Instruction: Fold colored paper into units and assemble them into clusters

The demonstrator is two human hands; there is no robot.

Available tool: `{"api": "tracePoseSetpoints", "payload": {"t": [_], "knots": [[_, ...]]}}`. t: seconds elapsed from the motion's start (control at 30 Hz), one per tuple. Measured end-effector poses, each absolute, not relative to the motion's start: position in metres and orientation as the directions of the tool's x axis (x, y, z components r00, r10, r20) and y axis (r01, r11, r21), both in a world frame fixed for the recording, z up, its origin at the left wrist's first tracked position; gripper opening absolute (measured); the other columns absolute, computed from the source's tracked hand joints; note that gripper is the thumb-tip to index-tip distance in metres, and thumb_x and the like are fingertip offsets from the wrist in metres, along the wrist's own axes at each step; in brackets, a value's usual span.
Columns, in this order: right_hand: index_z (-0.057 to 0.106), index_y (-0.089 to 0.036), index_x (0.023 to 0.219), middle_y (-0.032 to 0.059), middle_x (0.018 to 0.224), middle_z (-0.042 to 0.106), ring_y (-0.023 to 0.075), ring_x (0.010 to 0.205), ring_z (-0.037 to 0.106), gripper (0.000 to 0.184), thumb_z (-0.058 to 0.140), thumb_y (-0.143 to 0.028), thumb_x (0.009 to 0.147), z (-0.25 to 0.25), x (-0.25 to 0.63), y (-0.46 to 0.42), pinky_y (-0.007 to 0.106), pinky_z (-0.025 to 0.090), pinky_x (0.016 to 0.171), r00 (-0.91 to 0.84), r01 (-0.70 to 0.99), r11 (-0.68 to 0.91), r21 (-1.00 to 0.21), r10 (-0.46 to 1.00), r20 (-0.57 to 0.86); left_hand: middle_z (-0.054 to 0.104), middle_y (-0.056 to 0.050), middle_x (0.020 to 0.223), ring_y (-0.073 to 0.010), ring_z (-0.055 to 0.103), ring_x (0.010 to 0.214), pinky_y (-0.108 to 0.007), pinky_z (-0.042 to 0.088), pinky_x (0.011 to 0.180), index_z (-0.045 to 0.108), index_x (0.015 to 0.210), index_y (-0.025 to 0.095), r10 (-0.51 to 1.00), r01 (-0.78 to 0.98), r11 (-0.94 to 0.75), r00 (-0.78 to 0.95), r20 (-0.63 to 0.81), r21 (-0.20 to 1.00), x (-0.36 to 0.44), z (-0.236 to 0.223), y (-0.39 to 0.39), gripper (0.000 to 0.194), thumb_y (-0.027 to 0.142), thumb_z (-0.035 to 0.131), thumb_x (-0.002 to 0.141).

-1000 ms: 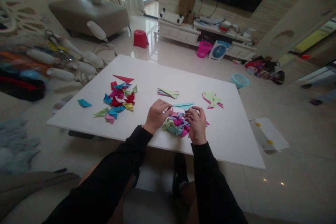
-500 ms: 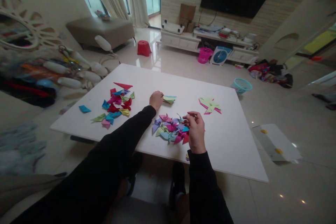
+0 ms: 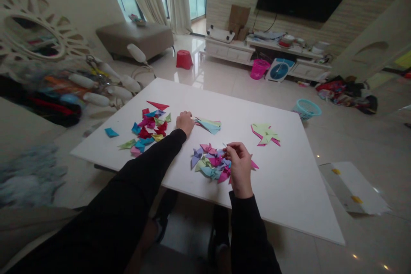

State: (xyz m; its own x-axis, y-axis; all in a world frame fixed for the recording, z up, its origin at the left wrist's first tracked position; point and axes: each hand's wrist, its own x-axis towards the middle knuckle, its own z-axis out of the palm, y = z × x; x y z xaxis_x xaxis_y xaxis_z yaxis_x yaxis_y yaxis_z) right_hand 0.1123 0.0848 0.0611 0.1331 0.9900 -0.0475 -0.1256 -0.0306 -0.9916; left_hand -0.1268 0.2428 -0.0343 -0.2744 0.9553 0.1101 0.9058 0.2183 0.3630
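Note:
My left hand (image 3: 185, 123) rests low over the white table (image 3: 295, 180) with its fingers curled in. Just right of its fingers lie long folded papers (image 3: 210, 126) in light blue, green and pink, their narrow ends close to the hand. Whether the fingertips touch them I cannot tell. My right hand (image 3: 240, 167) is above a cluster of folded paper cranes (image 3: 208, 162), covering part of it. Its thumb and index finger are pinched together, with a thin dark tip showing there. Farther right lies a green and pink folded paper piece (image 3: 266, 133).
On the table's left side is a second pile of folded paper pieces (image 3: 147, 124), with a lone blue piece (image 3: 111, 132) beside it. A turquoise basket (image 3: 307, 109) and a white panel (image 3: 355, 188) are on the floor at the right. Farther off stands a red stool (image 3: 184, 59).
My left hand has shifted left across the table, and the folded papers beside it now show more spread out. My right hand stays over the cranes, fingers drawn closer together. The view has turned slightly left.

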Motion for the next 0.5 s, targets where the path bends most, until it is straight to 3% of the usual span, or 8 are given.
{"api": "tracePoseSetpoints", "payload": {"t": [0.2,0.5], "knots": [[0.063,-0.021,0.082,-0.0011,0.074,0.067,0.0152,0.064,0.061,0.014,0.069,-0.033,0.080,0.053,0.105,0.089,0.028,0.047,0.063,0.108,-0.079,-0.026,-0.997,0.994,-0.034,0.062,-0.025,0.123,-0.0368,0.054,0.123,-0.047,0.041,0.104,0.059,0.115,0.006,0.895,0.859,0.413,-0.444,0.041,0.303,-0.226,-0.019,0.265,0.036,0.023,0.060,0.083],[0.063,-0.021,0.081,-0.0007,0.074,0.067,0.0163,0.065,0.061,0.015,0.070,-0.035,0.082,0.043,0.096,0.102,0.030,0.048,0.065,0.106,-0.003,-0.056,-0.998,0.993,-0.056,0.071,-0.024,0.108,-0.0436,0.057,0.121,-0.060,0.036,0.108,0.067,0.082,0.011,0.895,0.852,0.445,-0.429,-0.121,0.275,-0.289,-0.043,0.298,0.023,0.032,0.069,0.074]]}}
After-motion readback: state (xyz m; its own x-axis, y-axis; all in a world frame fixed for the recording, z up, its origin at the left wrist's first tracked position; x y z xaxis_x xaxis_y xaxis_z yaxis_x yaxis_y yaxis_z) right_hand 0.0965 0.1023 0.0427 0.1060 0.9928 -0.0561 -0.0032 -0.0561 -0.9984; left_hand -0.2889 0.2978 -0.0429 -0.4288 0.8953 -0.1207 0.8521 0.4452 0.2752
